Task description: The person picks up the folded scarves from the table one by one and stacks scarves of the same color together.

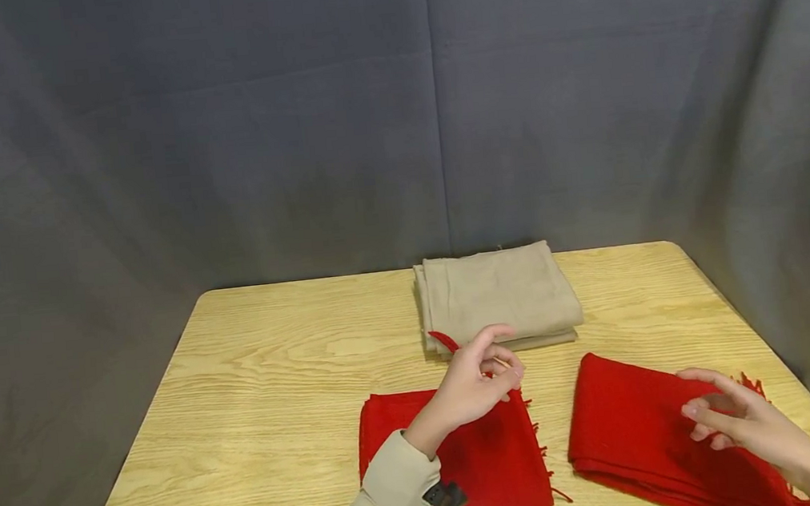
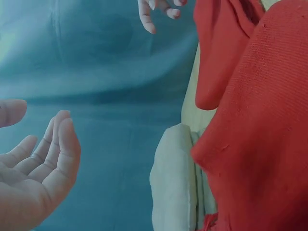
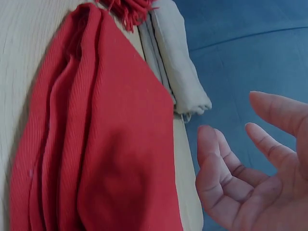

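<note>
Two folded red scarves with fringed edges lie on the table. My left hand hovers over the left red scarf, its fingers loosely bent and holding nothing. Above the right red scarf is my right hand, also empty with relaxed fingers. In the left wrist view the left palm faces up beside the near scarf. The right wrist view shows a gap between the right hand and the layered folds of its scarf.
A folded beige cloth lies behind the scarves, near the back edge of the wooden table. Dark grey curtains hang behind the table and along both sides.
</note>
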Motion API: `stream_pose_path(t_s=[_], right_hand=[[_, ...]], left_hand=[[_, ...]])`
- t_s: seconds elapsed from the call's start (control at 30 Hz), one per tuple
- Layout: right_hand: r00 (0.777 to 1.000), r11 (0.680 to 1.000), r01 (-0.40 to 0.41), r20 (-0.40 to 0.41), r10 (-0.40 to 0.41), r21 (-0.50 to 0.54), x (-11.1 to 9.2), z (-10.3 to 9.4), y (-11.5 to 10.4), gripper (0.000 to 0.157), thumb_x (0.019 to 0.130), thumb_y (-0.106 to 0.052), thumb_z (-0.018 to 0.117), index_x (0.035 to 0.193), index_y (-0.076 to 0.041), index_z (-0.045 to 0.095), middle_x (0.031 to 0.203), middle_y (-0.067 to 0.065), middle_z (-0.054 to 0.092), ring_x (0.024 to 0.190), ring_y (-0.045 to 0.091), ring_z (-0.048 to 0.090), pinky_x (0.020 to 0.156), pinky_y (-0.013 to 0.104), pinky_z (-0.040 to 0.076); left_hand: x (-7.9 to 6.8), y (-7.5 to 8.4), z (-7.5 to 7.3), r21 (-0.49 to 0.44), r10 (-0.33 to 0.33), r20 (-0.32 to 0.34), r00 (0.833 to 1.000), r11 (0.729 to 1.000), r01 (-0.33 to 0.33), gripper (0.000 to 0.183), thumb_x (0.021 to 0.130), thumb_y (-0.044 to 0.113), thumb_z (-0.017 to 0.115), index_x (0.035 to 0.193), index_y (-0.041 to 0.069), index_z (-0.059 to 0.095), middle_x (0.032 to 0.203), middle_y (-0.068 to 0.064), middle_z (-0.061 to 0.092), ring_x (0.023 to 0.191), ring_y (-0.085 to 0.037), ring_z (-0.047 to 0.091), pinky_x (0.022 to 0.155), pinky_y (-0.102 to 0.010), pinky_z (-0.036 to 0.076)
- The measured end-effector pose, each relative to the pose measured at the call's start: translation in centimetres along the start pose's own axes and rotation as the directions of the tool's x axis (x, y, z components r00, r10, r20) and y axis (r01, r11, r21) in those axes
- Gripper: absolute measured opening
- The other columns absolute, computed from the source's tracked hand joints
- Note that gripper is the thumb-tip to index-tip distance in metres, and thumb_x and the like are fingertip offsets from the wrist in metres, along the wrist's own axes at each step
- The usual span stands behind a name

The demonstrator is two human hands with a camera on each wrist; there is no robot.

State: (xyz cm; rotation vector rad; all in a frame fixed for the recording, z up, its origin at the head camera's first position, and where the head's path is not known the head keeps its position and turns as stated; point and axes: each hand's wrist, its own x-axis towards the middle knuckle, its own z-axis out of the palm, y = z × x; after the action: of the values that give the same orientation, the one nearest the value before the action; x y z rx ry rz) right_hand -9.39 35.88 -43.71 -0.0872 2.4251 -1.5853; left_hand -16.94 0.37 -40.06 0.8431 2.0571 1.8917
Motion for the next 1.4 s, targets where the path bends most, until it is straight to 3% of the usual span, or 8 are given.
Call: stream_pose_path(t_s=[0.3,0.47,0.67,0.87,1.03,1.07,1.17,1.4], right_hand=[[1.000,0.999,-0.011,0.005,0.011,-0.038,-0.1,-2.1,1.0,0.047,0.095,-0.009,0.046,0.117,-0.050,0.038,0.090,-0.006,0.062,0.072,0.020,0.060,0.060,0.029,0.048],[0.992,0.990,-0.118,-0.050,0.115,-0.073,-0.2,-2.6,1.0,0.041,0.094,-0.015,0.049,0.109,-0.052,0.037,0.087,-0.002,0.061,0.070,0.020,0.059,0.060,0.029,0.048],[0.978,0.975,-0.201,-0.084,0.193,-0.099,-0.6,-3.3,0.8,0.039,0.094,-0.021,0.051,0.105,-0.053,0.033,0.091,0.002,0.059,0.071,0.020,0.058,0.061,0.030,0.049],[0.959,0.957,-0.261,-0.145,0.242,-0.128,-0.8,-3.9,1.2,0.030,0.094,-0.029,0.049,0.107,-0.049,0.030,0.094,0.006,0.059,0.070,0.019,0.059,0.061,0.030,0.049],[0.953,0.955,-0.283,-0.137,0.269,-0.092,-0.1,-5.9,4.9,0.037,0.092,-0.036,0.050,0.125,-0.037,0.033,0.091,0.001,0.063,0.071,0.020,0.061,0.062,0.033,0.051],[0.952,0.954,-0.286,-0.140,0.273,-0.085,0.3,-6.6,6.8,0.040,0.091,-0.039,0.051,0.126,-0.039,0.032,0.091,0.000,0.063,0.072,0.021,0.061,0.062,0.034,0.051],[0.949,0.955,-0.292,-0.145,0.281,-0.061,0.5,-7.5,8.8,0.033,0.088,-0.043,0.054,0.114,-0.050,0.034,0.088,-0.005,0.064,0.071,0.021,0.062,0.061,0.035,0.052],[0.933,0.942,-0.331,-0.164,0.320,-0.047,-0.8,-6.2,4.4,0.029,0.093,-0.036,0.049,0.104,-0.053,0.027,0.088,0.002,0.061,0.070,0.019,0.060,0.062,0.033,0.050]], left_hand=[[1.4,-0.9,1.0,0.082,-0.018,0.019,1.000,0.997,0.017,0.048,0.086,0.002,0.058,0.130,0.010,0.042,0.092,-0.012,0.063,0.071,-0.015,0.061,0.058,-0.022,0.049],[2.0,-1.3,1.4,0.135,-0.024,0.043,0.999,0.991,0.018,0.048,0.087,0.005,0.057,0.132,0.010,0.040,0.092,-0.007,0.063,0.074,-0.015,0.062,0.059,-0.020,0.047],[2.6,-1.3,1.9,0.032,-0.070,0.071,0.995,0.997,0.068,0.049,0.088,0.006,0.057,0.133,0.010,0.038,0.092,-0.006,0.062,0.075,-0.018,0.063,0.061,-0.030,0.052],[3.6,-1.3,2.5,0.018,-0.090,0.086,0.992,0.996,0.089,0.051,0.088,0.007,0.058,0.134,0.013,0.038,0.090,-0.002,0.060,0.069,-0.008,0.059,0.059,-0.030,0.052],[4.3,-1.7,3.3,-0.009,-0.140,0.099,0.985,0.990,0.141,0.051,0.087,0.006,0.058,0.134,0.015,0.039,0.089,0.000,0.058,0.067,-0.007,0.058,0.055,-0.026,0.050],[4.5,-1.8,3.5,-0.027,-0.154,0.102,0.983,0.987,0.157,0.051,0.087,0.006,0.058,0.134,0.015,0.039,0.089,0.001,0.057,0.068,-0.007,0.058,0.056,-0.026,0.050],[4.8,-2.1,3.9,-0.064,-0.191,0.099,0.977,0.978,0.198,0.052,0.087,0.006,0.058,0.134,0.017,0.039,0.088,0.001,0.057,0.068,-0.007,0.058,0.056,-0.027,0.050],[5.5,-2.6,4.9,-0.029,-0.231,0.071,0.970,0.972,0.234,0.055,0.085,0.006,0.061,0.133,0.021,0.040,0.086,0.003,0.057,0.061,-0.009,0.056,0.056,-0.032,0.050]])
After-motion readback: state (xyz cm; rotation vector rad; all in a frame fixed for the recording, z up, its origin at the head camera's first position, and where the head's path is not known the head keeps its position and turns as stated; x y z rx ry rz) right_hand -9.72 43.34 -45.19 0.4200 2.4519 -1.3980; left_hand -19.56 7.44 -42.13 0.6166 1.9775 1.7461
